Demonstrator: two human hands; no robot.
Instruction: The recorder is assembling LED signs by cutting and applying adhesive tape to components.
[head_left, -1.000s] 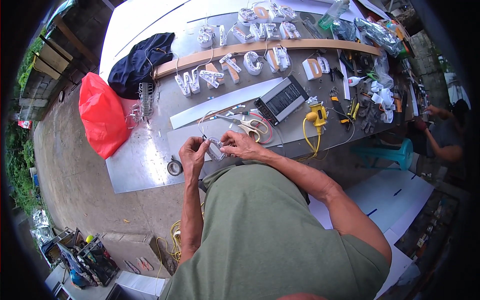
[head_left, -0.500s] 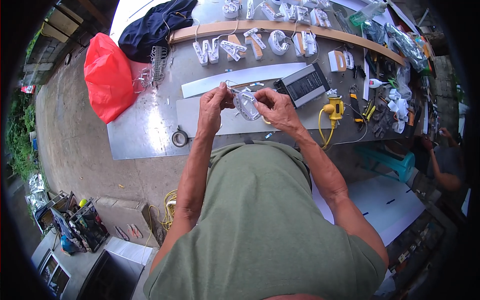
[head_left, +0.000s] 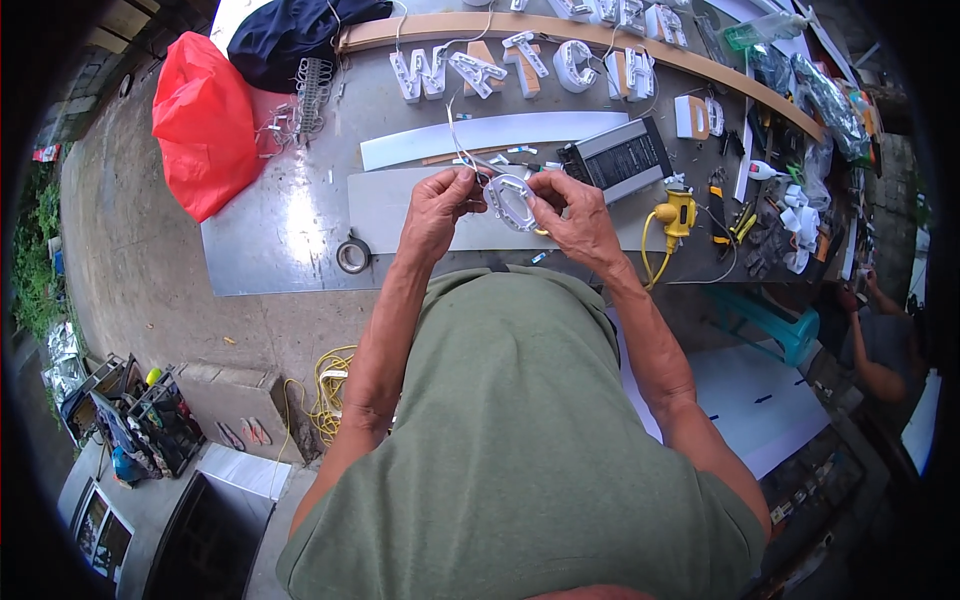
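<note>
Over the near edge of the metal table, both my hands are raised around a small ring-shaped white sign letter with light modules along its inside. My right hand pinches the letter's right side between thumb and fingers. At its upper left, my left hand is closed in a pinch on a thin white wire, which loops up above the fingers. The fingertips partly cover where wire and letter meet. Beneath my hands lies a flat grey sheet. A grey metal power supply box sits just beyond my right hand.
White block letters with wires lie along a brown wooden strip. A yellow socket, pliers and clutter occupy the right; a tape roll and red bag the left. Another person is at far right.
The view has shifted slightly, so the table appears higher. The letter is turned a little in my hands, and the white wire now stands up in a longer loop above my left fingers.
</note>
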